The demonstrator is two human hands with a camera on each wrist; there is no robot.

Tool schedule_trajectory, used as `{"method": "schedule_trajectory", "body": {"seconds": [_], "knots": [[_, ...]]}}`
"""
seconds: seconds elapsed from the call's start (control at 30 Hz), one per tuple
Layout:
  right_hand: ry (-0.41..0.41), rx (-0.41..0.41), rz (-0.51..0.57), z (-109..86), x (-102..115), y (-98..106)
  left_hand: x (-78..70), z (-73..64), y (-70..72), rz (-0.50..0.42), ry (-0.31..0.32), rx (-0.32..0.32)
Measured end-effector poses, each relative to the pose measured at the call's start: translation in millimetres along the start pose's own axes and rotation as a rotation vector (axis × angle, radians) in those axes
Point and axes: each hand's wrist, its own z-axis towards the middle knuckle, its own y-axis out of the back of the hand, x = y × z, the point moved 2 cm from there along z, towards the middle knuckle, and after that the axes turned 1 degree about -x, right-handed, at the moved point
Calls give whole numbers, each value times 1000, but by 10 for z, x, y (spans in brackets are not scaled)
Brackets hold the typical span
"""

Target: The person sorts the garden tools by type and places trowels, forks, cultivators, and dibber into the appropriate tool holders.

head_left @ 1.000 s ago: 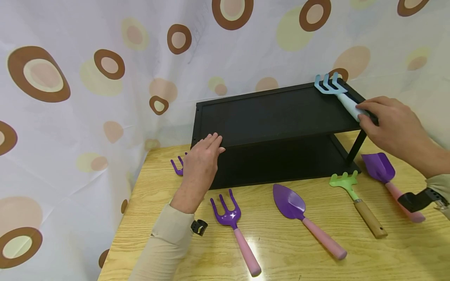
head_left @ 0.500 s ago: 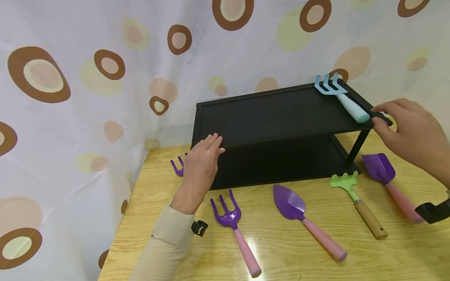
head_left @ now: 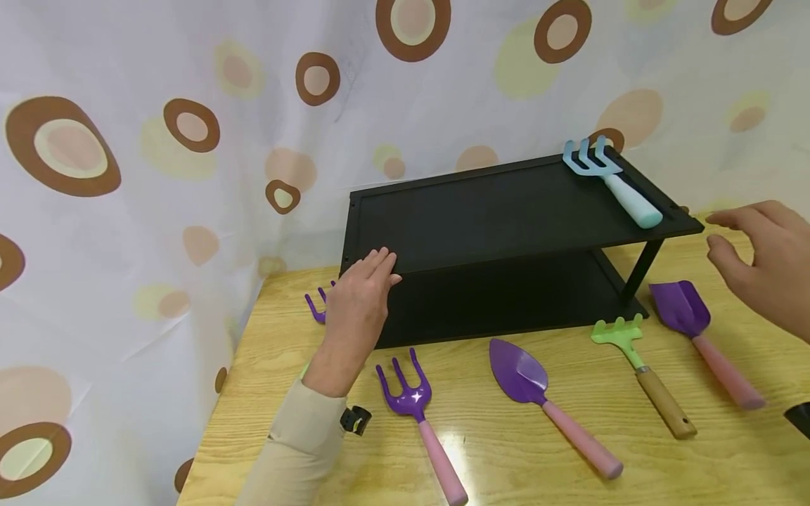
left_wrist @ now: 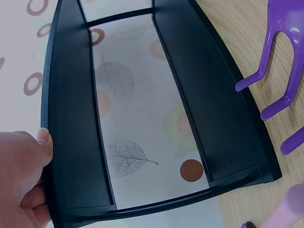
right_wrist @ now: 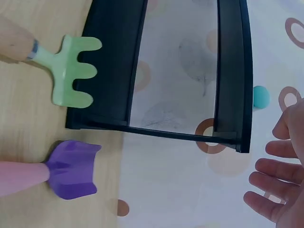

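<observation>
My left hand (head_left: 359, 299) rests on the front left corner of a black two-tier rack (head_left: 468, 218), fingers laid over its upper board. In the left wrist view the thumb of the left hand (left_wrist: 21, 166) touches the board's edge. A light blue hand rake (head_left: 629, 200) lies on the upper board at its right end, tines toward the back. Only its round handle end (right_wrist: 261, 97) shows in the right wrist view. Off the rack's right end, my right hand (head_left: 768, 263) holds nothing, its fingers loosely bent and apart.
On the wooden table (head_left: 266, 393), in front of the rack, lie a purple fork (head_left: 410, 397), a purple trowel (head_left: 519, 369) and a green rake (head_left: 623, 336). A purple scoop (head_left: 683, 309) lies at right. Purple tines (head_left: 316, 309) show behind my left hand. A patterned curtain (head_left: 145, 246) hangs behind.
My right hand has let go of the light blue rake's handle and moved right, off the rack. The rake stays on the upper board. My left hand keeps its place on the rack.
</observation>
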Motion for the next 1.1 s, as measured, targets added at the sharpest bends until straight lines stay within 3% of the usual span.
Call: {"method": "schedule_trajectory", "body": {"seconds": [0.3,0.5,0.83,1.1], "knots": [[-45,-3,42,-278,-160,-78,8,-33,-2,16,1,-16],[-7,-15,52,-441,-255,-154,8,-35,-7,15,7,-9],[-4,111,-19,-684,-442,-325,-1,-22,-8,1,3,-14],[5,134,-12,-835,-542,-425,5,-18,-19,-5,3,-27]]}}
